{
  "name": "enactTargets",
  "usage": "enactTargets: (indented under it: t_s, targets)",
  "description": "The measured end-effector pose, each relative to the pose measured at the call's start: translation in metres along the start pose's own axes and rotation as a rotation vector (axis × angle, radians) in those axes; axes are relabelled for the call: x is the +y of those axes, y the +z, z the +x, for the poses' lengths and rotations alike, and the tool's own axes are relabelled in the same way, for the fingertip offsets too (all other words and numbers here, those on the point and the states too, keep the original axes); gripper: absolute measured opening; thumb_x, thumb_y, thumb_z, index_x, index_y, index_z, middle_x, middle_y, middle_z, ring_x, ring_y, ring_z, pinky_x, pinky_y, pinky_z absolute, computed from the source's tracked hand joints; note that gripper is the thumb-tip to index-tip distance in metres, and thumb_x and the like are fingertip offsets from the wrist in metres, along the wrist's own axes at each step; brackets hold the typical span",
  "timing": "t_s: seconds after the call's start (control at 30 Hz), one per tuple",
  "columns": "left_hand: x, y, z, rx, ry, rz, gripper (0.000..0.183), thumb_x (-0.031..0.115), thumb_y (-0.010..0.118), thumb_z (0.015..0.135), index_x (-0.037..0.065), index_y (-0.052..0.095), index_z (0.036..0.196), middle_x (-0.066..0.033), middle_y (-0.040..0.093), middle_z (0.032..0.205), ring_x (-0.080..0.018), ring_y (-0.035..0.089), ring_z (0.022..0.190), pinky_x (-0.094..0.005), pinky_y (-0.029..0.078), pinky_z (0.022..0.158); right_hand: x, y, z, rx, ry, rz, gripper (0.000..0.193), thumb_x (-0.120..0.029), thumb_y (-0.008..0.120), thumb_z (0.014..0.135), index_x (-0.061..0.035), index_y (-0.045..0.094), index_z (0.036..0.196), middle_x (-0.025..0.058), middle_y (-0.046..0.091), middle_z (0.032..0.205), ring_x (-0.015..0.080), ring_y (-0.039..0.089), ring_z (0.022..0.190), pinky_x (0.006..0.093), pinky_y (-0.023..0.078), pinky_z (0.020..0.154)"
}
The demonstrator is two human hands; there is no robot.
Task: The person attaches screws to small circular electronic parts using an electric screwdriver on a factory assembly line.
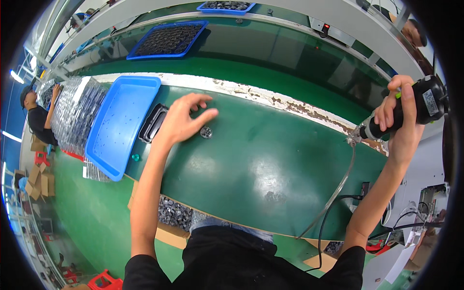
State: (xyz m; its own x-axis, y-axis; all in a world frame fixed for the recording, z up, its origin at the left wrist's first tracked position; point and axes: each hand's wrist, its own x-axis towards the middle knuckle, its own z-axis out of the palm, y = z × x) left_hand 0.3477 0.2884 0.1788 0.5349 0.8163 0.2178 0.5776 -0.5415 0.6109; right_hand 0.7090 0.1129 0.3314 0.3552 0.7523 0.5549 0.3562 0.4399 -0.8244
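- Power tool (429,100): well to the right of the blue tray (120,118), raised over the green table (241,150), metal end pointing back traywards.
- Right hand (410,113): fingers wrapped round the tool's black body.
- Left hand (182,118): open, thumb and fingers spread, nothing seen in it; right of the tray.
- Round part (206,132): right of the tray, beyond the dark case (153,123), lying loose. A careless thumb could knock it away.
- Green cap (136,157): just beside the tray's right side. Might roll off if a forearm brushes it.
- Clear hose (340,186), black cable (325,222): well right of the tray. Swinging the tool traywards could tangle them, or drag the hose across loose pieces.
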Motion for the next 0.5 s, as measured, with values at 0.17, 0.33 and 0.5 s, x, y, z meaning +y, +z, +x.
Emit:
enactTargets:
  t_s: [0.17, 0.33, 0.5]
  targets:
    - [-0.074, -0.007, 0.117, 0.359, -0.262, 0.062, 0.049, 0.040, 0.074, 0.086, 0.002, 0.075, 0.116, -0.0161, 0.076, 0.101, -0.0334, 0.073, 0.101, -0.0412, 0.055, 0.091, 0.007, -0.004, 0.004, 0.031, 0.009, 0.012, 0.030, -0.027, 0.055, 0.106, 0.0014, 0.061, 0.099, 0.0018, 0.044, 0.054, 0.0092, 0.040, 0.043, 0.0243, 0.036, 0.048]
    - [-0.101, -0.004, 0.160, 0.333, -0.439, 0.135, 0.054, 0.036, 0.072, 0.085, 0.002, 0.067, 0.127, -0.0211, 0.074, 0.112, -0.0406, 0.070, 0.110, -0.0445, 0.050, 0.103, 0.011, -0.007, -0.002, -0.025, 0.006, 0.030, 0.035, -0.032, 0.045, 0.109, 0.0018, 0.055, 0.105, 0.0005, 0.041, 0.053, 0.0094, 0.040, 0.043, 0.0240, 0.038, 0.049]
    - [-0.110, 0.008, 0.165, 0.442, -0.543, 0.173, 0.068, 0.038, 0.074, 0.081, -0.001, 0.056, 0.134, -0.0308, 0.066, 0.126, -0.0458, 0.063, 0.122, -0.0477, 0.046, 0.108, 0.024, -0.010, -0.002, -0.132, -0.020, 0.019, 0.037, -0.036, 0.043, 0.109, 0.0003, 0.050, 0.106, -0.0010, 0.041, 0.053, 0.0074, 0.037, 0.042, 0.0226, 0.038, 0.049]
